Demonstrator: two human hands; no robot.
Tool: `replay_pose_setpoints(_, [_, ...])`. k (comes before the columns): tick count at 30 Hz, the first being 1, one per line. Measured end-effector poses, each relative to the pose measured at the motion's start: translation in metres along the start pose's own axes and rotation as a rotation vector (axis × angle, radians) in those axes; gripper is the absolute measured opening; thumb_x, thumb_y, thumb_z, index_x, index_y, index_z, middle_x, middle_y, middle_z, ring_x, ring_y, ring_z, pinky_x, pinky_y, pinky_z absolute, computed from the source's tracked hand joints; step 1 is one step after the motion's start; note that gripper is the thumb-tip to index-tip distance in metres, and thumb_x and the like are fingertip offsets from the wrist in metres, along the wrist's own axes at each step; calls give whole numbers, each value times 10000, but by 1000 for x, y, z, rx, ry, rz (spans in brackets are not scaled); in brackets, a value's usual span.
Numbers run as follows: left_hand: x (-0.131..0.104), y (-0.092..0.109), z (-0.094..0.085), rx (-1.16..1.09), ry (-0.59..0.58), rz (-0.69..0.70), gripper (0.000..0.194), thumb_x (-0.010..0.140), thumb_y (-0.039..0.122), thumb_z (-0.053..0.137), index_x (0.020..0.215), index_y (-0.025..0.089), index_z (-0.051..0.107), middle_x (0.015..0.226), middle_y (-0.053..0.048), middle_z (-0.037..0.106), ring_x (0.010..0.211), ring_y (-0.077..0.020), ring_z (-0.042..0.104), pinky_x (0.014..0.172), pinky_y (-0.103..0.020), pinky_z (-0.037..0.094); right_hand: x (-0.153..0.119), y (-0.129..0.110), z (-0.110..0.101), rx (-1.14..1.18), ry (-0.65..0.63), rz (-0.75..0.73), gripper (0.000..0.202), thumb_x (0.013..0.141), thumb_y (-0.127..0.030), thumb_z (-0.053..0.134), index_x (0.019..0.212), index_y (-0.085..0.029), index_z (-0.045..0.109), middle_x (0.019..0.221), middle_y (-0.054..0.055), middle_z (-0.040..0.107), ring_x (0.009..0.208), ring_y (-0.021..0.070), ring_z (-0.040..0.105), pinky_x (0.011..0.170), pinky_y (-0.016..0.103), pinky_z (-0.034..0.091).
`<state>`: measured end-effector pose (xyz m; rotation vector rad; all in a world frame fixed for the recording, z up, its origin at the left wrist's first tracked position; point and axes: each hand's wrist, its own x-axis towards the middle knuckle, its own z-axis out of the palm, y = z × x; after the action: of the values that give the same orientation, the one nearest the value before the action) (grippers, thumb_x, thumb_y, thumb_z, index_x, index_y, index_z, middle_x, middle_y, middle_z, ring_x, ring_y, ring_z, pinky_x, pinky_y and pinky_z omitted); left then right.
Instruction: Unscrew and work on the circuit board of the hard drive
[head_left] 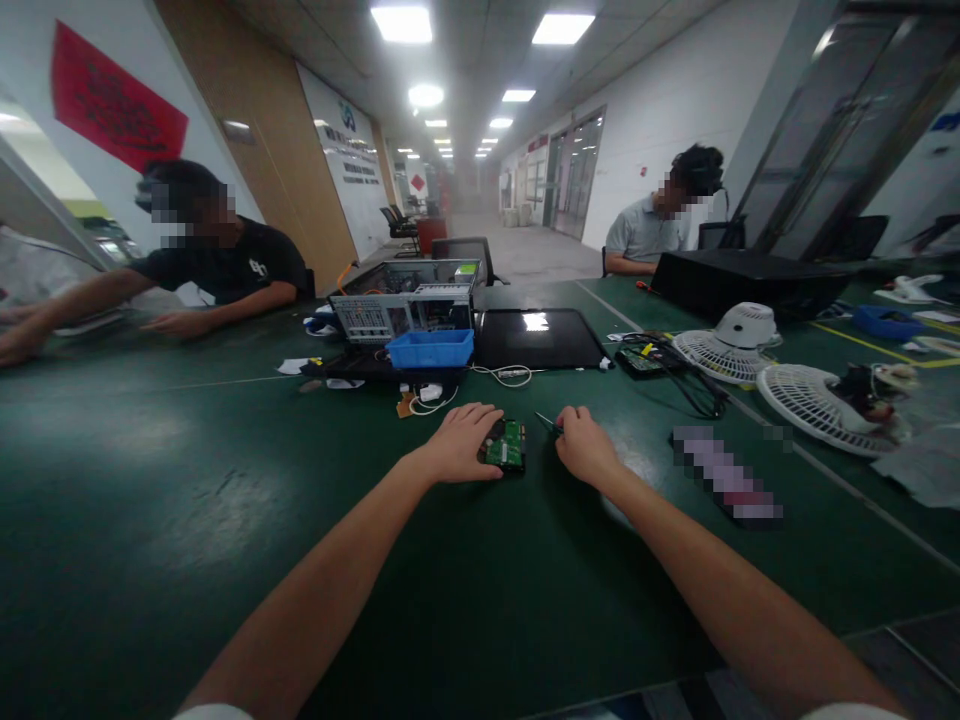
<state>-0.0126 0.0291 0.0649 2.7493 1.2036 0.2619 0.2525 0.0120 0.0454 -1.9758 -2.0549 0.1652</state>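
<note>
On the green table lies a hard drive (507,447), its green circuit board facing up. My left hand (463,440) grips it from the left side, fingers along the far edge and thumb along the near edge, covering its left part. To the right of the drive, my right hand (586,446) is closed around a screwdriver (545,419). The thin shaft sticks out toward the upper left, tip apart from the drive; most of the handle is hidden in my fingers.
Beyond my hands stand an open computer case (405,305), a blue tray (430,350) and a dark flat panel (541,338). Black cables (694,385) and white fan parts (724,345) lie to the right, near a blurred-out flat object (726,475). Two people sit across the table.
</note>
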Motion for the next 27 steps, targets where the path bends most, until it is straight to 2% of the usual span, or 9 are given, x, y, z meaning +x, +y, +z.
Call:
replay_pose_setpoints(3, [7,-11,-3,-9,-109,-4,1149,694,697,756,1595,226,220,1617,-157,307,1490,-392,243,1185,-540,190,-11,1,1,-75,-6,28,316,870,-164,543,1184,-145,573,1175,192,591,986,296,632,782,351,449])
replay_pose_setpoints(6, [6,-19,-6,-61,-177,-21,1138,703,736,721,1594,229,227,1578,-155,378,1441,-377,346,1167,-514,241,-18,4,-7,-104,-2,62,300,900,-249,551,1180,-144,583,1151,198,620,1030,316,617,823,371,457])
replay_pose_setpoints(9, [-10,-26,-5,-66,-153,-84,1136,685,757,715,1581,215,272,1543,-170,416,1386,-385,413,1140,-495,293,-26,18,-22,-173,99,116,409,949,-416,505,1207,-108,579,1188,240,618,1111,355,583,916,428,434])
replay_pose_setpoints(12, [-42,-36,-6,-49,-102,-194,1133,687,770,697,1577,204,284,1509,-171,452,1349,-387,449,1120,-484,325,-33,44,-38,-304,208,286,494,938,-441,492,1215,-40,569,1210,297,603,1180,426,527,939,503,405])
replay_pose_setpoints(14, [-68,-44,-8,-42,-91,-284,1146,678,780,689,1576,193,286,1492,-172,468,1323,-390,470,1091,-475,363,-35,64,-46,-347,233,404,517,931,-433,474,1208,-8,571,1229,322,589,1216,457,497,954,544,382])
replay_pose_setpoints(17, [-109,-58,-12,-26,-88,-413,1143,687,788,660,1574,170,286,1462,-177,492,1301,-385,487,1055,-449,405,-32,91,-51,-306,157,563,548,909,-440,463,1222,-4,577,1264,332,574,1252,473,474,976,587,349])
replay_pose_setpoints(20, [-150,-74,-14,34,-90,-551,1151,687,801,627,1561,128,297,1426,-193,514,1284,-397,502,1056,-460,405,-28,105,-53,-233,63,689,607,891,-470,461,1258,2,567,1280,338,567,1260,495,468,994,630,318])
replay_pose_setpoints(24, [-193,-90,-17,43,-81,-675,1132,691,763,624,1564,134,273,1433,-181,512,1255,-393,533,1044,-453,418,-29,93,-53,-235,100,650,540,897,-408,475,1233,2,577,1257,348,573,1254,498,467,992,654,310])
replay_pose_setpoints(27, [-208,-91,-19,-13,-72,-693,1096,689,675,667,1566,165,253,1448,-154,507,1280,-379,519,1064,-447,403,-29,56,-47,-251,327,337,480,924,-358,482,1247,-13,565,1302,337,545,1305,467,418,1035,642,291])
